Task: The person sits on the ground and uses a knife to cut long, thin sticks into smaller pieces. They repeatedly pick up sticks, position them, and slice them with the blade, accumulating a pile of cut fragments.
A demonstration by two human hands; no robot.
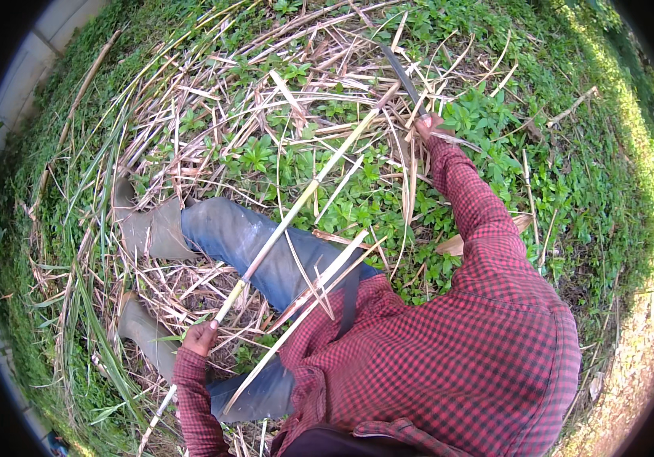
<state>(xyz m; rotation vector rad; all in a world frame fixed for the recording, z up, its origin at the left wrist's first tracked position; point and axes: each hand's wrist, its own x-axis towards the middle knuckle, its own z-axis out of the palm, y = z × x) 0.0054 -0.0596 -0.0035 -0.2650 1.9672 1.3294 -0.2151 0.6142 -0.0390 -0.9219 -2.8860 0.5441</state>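
My left hand (200, 340), low and left of centre, is closed around the lower part of a long pale yellow-green cane stalk (296, 204). The stalk slants up to the right across my bent leg, its far end near the blade. At the upper right, my right arm reaches out and my right hand (427, 126) grips a sickle (401, 70) with a dark, slightly curved blade. Its handle is mostly hidden in my fist. The blade points up and to the left, just beyond the stalk's tip. Dry leaf strips (319, 283) lie across my lap.
My legs in blue trousers (228, 236) and muddy boots (155, 227) stretch to the left. Dry stalks and husks (212, 137) litter the green weeds (494, 122). Pale slabs (18, 87) border the grass at far left; a sunlit strip (647, 327) runs along the right.
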